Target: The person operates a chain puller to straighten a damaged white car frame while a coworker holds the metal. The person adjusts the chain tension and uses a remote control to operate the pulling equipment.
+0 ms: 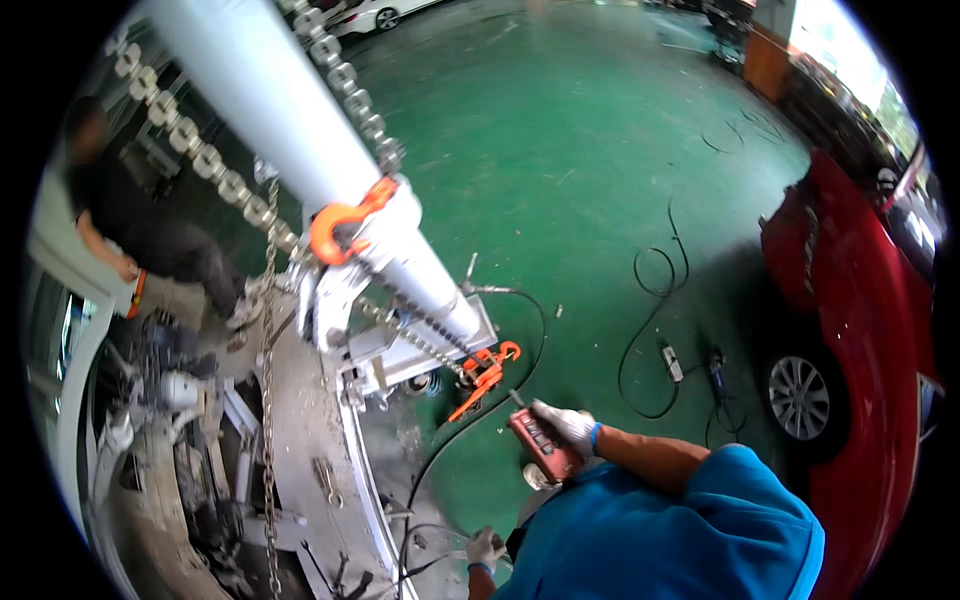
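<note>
In my gloved right hand (572, 426) is a red remote control (545, 447) with a row of buttons and a short antenna; the fingers are closed round it. Lower down and to the left is my gloved left hand (486, 548), beside my blue shirt. It is near a thin dark hose, but whether its fingers grip anything is unclear. Beyond the remote, an orange lever hoist (484, 376) hangs on a chain by the foot of a thick pale post (405, 240). Higher on the post is a large orange hook (345, 222).
Heavy chains (205, 160) slant across the left. A vehicle frame (215, 440) with exposed parts fills the lower left, with a person (160, 220) standing behind it. Cables (640, 345) and a power strip (671, 364) lie on the green floor. A red car (850, 300) stands right.
</note>
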Motion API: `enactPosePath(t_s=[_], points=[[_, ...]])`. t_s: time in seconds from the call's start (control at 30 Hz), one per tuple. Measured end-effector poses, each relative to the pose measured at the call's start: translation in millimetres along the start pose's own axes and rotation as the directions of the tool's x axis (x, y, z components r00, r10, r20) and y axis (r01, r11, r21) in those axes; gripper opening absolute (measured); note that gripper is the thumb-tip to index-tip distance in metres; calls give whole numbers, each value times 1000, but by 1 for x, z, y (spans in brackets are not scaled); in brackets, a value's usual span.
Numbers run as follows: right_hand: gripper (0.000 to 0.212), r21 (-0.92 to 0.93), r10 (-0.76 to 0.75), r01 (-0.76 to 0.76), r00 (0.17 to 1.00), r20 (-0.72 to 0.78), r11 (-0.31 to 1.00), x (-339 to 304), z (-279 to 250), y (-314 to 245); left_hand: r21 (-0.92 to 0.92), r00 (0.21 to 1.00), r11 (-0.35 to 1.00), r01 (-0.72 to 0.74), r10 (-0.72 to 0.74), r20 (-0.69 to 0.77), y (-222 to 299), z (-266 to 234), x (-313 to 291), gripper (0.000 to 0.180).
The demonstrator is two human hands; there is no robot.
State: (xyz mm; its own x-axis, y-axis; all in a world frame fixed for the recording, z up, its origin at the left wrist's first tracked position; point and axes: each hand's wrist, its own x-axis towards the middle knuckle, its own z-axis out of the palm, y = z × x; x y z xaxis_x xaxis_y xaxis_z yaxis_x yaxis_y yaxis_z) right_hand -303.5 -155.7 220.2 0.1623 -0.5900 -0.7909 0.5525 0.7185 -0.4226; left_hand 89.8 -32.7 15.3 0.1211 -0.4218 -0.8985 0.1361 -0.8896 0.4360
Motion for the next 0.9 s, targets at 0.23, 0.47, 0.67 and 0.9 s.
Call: enactPosePath(t_s=[0.23,0.47,0.67,0.9], points=[[41,624,-225,213,972,-60,752,33,-171,-28,-57,959,958,282,-282,17,16,8,79,15],[44,731,-358,231,933,20,642,120,-338,-127,167,991,985,-46,66,-118,132,187,79,30],[43,325,-308,378,919,-246,867,43,-452,-283,641,854,585,-498,199,482,202,546,-66,37],[37,394,-247,219,969,21,893,68,-525,-364,586,932,725,-361,294,210,203,578,-84,33]])
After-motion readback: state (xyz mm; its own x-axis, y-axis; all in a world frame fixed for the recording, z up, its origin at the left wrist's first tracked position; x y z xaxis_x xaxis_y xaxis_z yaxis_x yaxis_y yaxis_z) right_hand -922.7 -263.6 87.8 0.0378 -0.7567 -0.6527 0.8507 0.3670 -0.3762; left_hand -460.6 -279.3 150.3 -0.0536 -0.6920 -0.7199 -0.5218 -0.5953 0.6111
